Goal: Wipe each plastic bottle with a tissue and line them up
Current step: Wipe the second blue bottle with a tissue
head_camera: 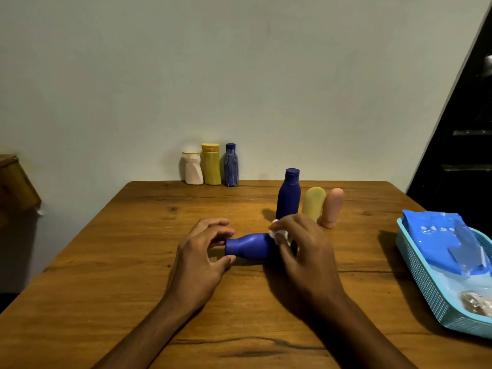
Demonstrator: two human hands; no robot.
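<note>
Hands meet over a small blue bottle (249, 246) lying on its side on the wooden table (106, 262). Left hand (198, 259) pinches its cap end between thumb and fingers; right hand (306, 251) presses a crumpled white tissue (279, 235) against its base. Just beyond the right hand stand a tall blue bottle (288, 194), a yellow bottle (314, 202) and a pink bottle (332, 207).
</note>
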